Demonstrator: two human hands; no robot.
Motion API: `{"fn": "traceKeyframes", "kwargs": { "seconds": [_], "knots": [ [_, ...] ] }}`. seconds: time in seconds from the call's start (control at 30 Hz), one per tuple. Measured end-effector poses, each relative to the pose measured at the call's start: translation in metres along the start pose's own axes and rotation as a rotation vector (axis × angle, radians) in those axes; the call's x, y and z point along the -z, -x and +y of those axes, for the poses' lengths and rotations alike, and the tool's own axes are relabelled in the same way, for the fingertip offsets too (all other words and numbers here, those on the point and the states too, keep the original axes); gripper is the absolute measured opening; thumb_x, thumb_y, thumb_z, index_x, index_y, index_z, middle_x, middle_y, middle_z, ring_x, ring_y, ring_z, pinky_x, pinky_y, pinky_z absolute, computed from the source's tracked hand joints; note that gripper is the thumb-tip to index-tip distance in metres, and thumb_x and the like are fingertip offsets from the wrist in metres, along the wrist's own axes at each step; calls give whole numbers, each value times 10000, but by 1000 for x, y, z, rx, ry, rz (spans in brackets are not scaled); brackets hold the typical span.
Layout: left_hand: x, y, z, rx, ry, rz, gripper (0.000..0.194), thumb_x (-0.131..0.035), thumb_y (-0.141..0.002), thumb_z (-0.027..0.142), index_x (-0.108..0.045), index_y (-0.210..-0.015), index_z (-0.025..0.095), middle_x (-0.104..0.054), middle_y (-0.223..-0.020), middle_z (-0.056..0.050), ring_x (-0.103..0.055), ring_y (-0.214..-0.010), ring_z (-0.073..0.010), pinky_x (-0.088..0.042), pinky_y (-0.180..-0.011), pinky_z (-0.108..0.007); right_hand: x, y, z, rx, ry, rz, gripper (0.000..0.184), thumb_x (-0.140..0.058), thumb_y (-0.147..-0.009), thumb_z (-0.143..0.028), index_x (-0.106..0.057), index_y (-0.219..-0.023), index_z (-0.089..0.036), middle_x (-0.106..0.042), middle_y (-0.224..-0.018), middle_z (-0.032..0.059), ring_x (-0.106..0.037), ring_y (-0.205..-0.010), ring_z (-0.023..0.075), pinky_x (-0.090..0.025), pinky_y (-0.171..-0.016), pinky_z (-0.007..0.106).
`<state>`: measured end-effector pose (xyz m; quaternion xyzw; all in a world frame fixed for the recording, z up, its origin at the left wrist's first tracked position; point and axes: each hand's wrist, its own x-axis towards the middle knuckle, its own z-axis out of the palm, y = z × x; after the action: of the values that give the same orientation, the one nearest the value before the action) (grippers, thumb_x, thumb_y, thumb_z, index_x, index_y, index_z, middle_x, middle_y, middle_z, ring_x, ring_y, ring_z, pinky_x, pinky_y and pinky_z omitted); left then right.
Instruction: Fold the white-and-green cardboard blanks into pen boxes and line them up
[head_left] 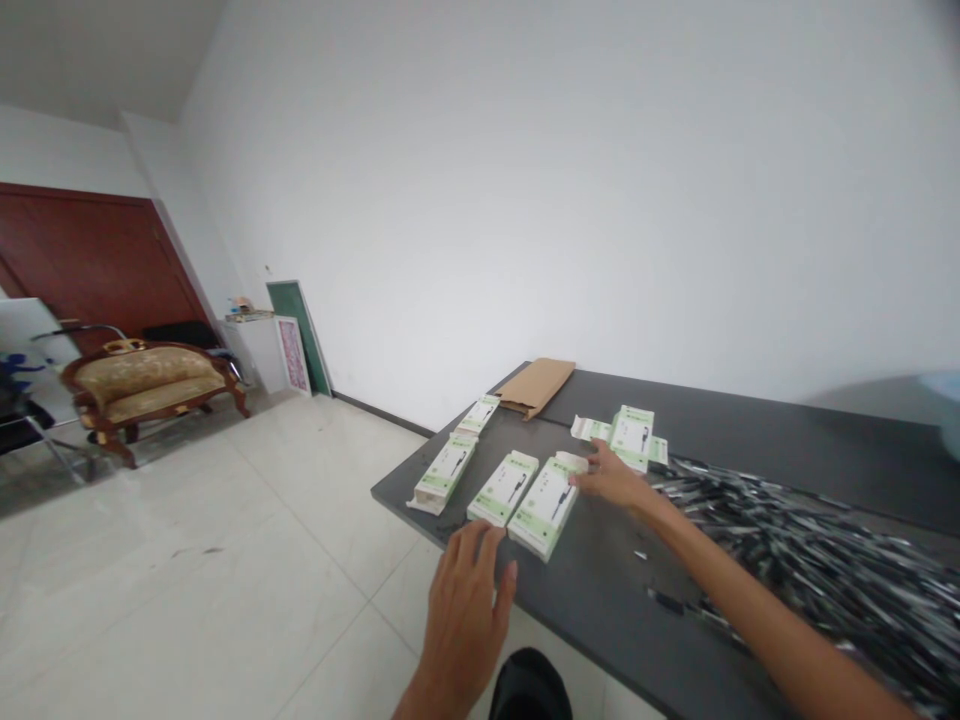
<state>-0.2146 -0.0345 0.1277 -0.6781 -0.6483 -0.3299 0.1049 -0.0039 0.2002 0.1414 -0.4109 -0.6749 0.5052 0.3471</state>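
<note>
Two white and green pen boxes lie side by side near the table edge: the left box (504, 488) and the right box (550, 505). My left hand (465, 592) is at the near end of the left box, fingers stretched forward and thumb apart, holding nothing. At the far end of the right box, my right hand (609, 476) has thumb and fingers apart, with the thumb at the box's upper right edge; whether it presses on the card is unclear. Beyond that hand, another box (631, 432) rests on top of others. A large pile of black and clear pens (795, 550) spreads below my right forearm.
More pen boxes lie along the left, a nearer box (445, 470) with its flap out and a farther box (478, 414). A brown paper bag (540, 385) sits at the back of the dark table (600, 600). A carved sofa (154, 385) stands across the room.
</note>
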Motion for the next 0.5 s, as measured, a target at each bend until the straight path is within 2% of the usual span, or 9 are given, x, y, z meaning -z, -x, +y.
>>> {"fn": "traceKeyframes", "kwargs": {
  "seconds": [0.1, 0.17, 0.27, 0.33, 0.4, 0.5],
  "knots": [
    [-6, -1, -13, -13, -88, -6, 320, -501, -1018, 216, -625, -1312, 207, -632, -1354, -128, -595, -1288, -306, -534, -1080, -509, -7, -2, 0, 76, 247, 61, 1126, -783, -774, -447, -131, -1650, -174, -351, -1647, 250, -341, -1529, 418, -344, -1202, 605],
    [-11, -1, -25, -18, -144, -13, 365, -487, -1008, 183, -618, -1348, 194, -619, -1400, -129, -571, -1338, -310, -510, -1122, -513, -9, 0, -3, 128, 396, 64, 1047, -734, -804, -394, -171, -1651, -147, -281, -1691, 234, -201, -1588, 394, -222, -1264, 584],
    [-17, 1, -42, -10, -219, -41, 459, -477, -1003, 168, -559, -1455, 180, -560, -1513, -127, -497, -1436, -328, -477, -1162, -515, -12, 10, -9, 189, 580, -9, 910, -717, -805, -352, -353, -1602, -106, -359, -1660, 237, -232, -1578, 399, -163, -1285, 568],
    [-19, 0, -49, -18, -247, -81, 519, -462, -1012, 162, -497, -1529, 202, -494, -1593, -110, -429, -1496, -336, -463, -1170, -518, -17, 18, -13, 220, 674, -89, 821, -719, -816, -372, -463, -1555, -122, -424, -1633, 219, -256, -1573, 395, -144, -1291, 563],
    [-19, -1, -53, -34, -273, -121, 557, -434, -1024, 144, -455, -1570, 252, -452, -1637, -74, -369, -1535, -345, -451, -1169, -542, -25, 26, -15, 228, 748, -163, 804, -718, -832, -418, -490, -1550, -139, -419, -1644, 208, -225, -1584, 400, -135, -1286, 582],
    [-20, -3, -54, -50, -322, -161, 578, -422, -1028, 116, -457, -1571, 310, -469, -1630, -42, -352, -1543, -364, -438, -1156, -589, -38, 36, -17, 191, 833, -240, 864, -717, -848, -480, -439, -1595, -146, -313, -1695, 217, -133, -1591, 466, -139, -1248, 666]
  ]
}}
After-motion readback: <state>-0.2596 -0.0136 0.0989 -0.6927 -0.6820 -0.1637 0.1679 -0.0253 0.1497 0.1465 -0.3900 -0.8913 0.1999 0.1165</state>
